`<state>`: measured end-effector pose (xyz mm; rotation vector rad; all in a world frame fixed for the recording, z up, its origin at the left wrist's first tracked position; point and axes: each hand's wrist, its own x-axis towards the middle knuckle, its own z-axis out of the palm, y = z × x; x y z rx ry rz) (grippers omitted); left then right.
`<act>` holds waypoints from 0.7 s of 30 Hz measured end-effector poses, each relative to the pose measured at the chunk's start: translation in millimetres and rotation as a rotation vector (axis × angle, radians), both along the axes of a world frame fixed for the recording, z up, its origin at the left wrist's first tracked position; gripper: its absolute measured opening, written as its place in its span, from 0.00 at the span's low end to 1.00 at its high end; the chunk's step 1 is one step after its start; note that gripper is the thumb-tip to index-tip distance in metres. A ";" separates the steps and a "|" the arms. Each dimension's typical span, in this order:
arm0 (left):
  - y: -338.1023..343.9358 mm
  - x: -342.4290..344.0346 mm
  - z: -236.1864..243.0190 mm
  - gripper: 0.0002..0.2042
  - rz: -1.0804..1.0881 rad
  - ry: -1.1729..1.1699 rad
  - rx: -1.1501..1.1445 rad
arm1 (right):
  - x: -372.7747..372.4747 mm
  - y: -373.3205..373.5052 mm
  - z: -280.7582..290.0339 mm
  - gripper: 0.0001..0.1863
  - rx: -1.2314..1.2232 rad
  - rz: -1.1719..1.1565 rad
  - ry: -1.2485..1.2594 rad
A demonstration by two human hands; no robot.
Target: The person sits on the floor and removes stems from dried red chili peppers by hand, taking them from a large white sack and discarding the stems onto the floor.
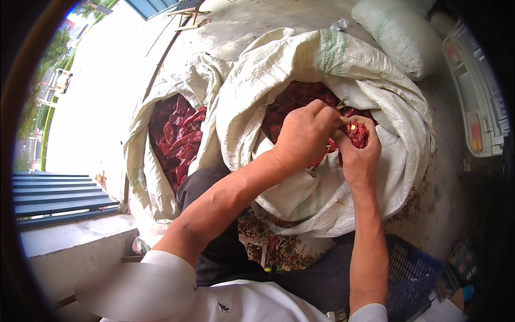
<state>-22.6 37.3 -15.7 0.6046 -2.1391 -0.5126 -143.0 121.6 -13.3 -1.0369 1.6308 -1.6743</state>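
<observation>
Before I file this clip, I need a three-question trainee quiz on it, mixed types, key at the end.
1. True or false: the left hand is above the larger sack.
2. Where in the picture is the blue basket?
A) upper left
B) lower right
C) centre
3. What red things show in the right hand and in both the larger sack and the smaller sack?

Key: 1. True. 2. B. 3. Peppers.

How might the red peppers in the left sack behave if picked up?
The peppers are probably light for their size, as they look shrivelled and flattened. Their creased skins might crack if squeezed. Their glossy surfaces could feel slightly slippery.
</observation>
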 end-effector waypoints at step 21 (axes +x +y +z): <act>-4.8 5.5 12.2 0.09 -0.054 0.511 1.402 | 10.1 -12.2 -0.1 0.13 -0.095 -0.020 -0.029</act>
